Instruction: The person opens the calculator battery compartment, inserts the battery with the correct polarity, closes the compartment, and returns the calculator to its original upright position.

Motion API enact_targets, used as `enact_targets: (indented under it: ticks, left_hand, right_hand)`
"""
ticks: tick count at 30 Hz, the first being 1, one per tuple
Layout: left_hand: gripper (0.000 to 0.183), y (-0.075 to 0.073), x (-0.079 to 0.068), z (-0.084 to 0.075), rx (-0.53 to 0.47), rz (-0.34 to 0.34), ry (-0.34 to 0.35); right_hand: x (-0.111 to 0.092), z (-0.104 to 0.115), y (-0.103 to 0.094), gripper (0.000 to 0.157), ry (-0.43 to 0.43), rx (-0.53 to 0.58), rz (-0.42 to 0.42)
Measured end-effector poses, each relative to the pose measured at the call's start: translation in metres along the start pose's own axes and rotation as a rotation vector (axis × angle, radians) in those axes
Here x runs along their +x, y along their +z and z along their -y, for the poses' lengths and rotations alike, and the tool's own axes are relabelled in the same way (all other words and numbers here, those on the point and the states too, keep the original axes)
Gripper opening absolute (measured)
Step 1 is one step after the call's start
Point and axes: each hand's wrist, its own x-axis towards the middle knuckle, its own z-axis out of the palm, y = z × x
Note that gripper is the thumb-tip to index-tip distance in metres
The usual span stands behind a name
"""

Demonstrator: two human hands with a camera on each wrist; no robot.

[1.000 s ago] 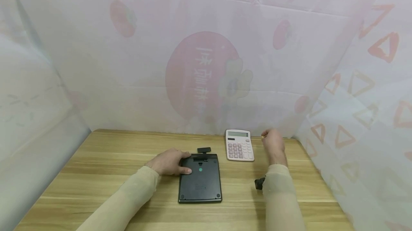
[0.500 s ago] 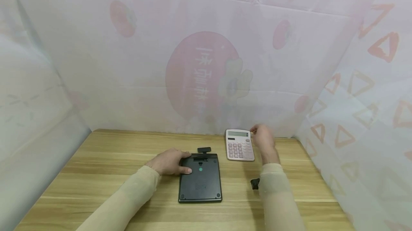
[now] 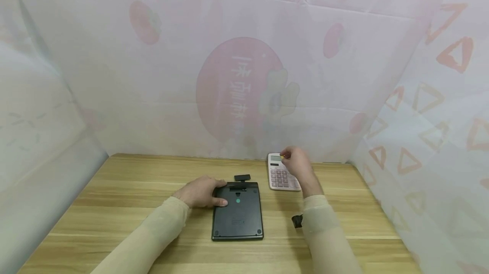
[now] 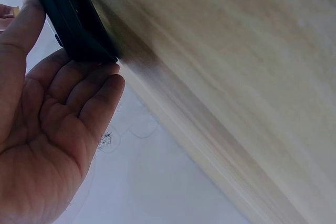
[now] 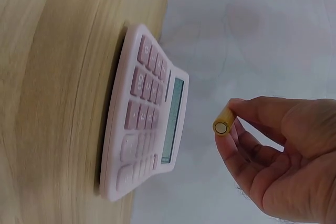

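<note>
A black calculator [image 3: 237,216] lies face down on the table, its battery compartment [image 3: 238,189] uncovered near the far end. My left hand [image 3: 200,192] grips its left side, thumb over the back; in the left wrist view the fingers [image 4: 86,90] meet its dark edge. Above the pink calculator [image 3: 280,178], my right hand [image 3: 299,167] pinches a small yellow battery [image 5: 224,121] between thumb and fingertips. The right wrist view shows the battery's flat round end, held apart from the calculator's display. Part of the pink calculator is hidden behind my right hand in the head view.
A small black piece, like a battery cover [image 3: 242,177], lies just beyond the black calculator's far end. Patterned cloth [image 3: 164,96] hangs behind the wooden table [image 3: 133,197] and at its sides. A black device [image 3: 297,221] sits by my right wrist.
My right hand has moved left with the battery, from beside the pink calculator to above its display. My left hand and the black calculator have stayed put.
</note>
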Motion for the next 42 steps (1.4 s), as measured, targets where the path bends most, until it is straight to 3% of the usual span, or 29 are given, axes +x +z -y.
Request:
enact_targets:
  ticks: [18, 26, 42]
  left_hand:
    - [0.073, -0.002, -0.004, -0.001, -0.018, 0.006, -0.014]
    - [0.073, -0.001, -0.003, 0.002, -0.020, 0.005, -0.013]
    - [0.073, 0.000, -0.002, 0.004, -0.014, 0.010, -0.010]
  right_hand:
    - [-0.009, 0.028, 0.026, 0.020, -0.121, 0.099, 0.086]
    - [-0.014, 0.042, 0.034, 0.014, -0.160, 0.085, 0.113]
    - [-0.022, 0.054, 0.053, 0.013, -0.244, 0.172, 0.238]
